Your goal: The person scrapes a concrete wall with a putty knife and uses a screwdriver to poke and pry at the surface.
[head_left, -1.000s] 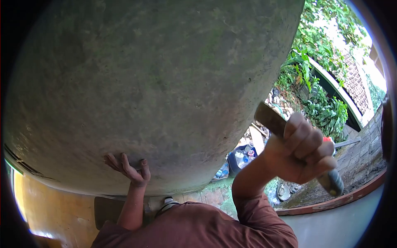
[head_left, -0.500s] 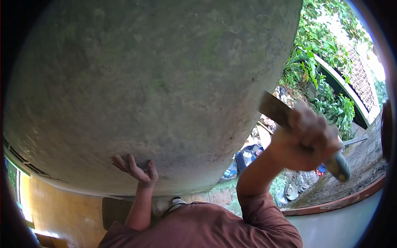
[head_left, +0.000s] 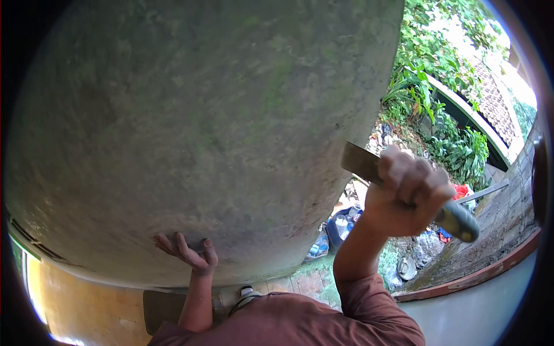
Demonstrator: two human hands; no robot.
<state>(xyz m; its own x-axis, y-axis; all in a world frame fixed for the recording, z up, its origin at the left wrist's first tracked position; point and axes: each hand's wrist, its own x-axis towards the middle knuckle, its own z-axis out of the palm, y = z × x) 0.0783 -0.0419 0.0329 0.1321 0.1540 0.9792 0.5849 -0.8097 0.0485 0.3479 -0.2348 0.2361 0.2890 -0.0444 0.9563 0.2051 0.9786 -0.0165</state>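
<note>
A rough grey wall (head_left: 190, 127) with greenish patches fills most of the view. My left hand (head_left: 189, 252) lies against its lower part, fingers spread and holding nothing. My right hand (head_left: 407, 190) is raised near the wall's right edge, its fingers wrapped round a scraper (head_left: 459, 221). The scraper's thick dark handle sticks out below my fist toward the lower right. Its flat metal blade (head_left: 360, 162) points up and left, the tip overlapping the wall's edge in this view.
A blue tub (head_left: 334, 233) with cups and containers stands on the ground beyond the wall's edge. Further right are plants (head_left: 461, 147), a tiled roof (head_left: 495, 101) and a low block wall (head_left: 502, 210). A yellowish surface (head_left: 98, 294) lies at lower left.
My right hand and the scraper have shifted left and slightly down in view, the blade tip now over the wall's edge. My left hand stays against the wall. The view has turned slightly.
</note>
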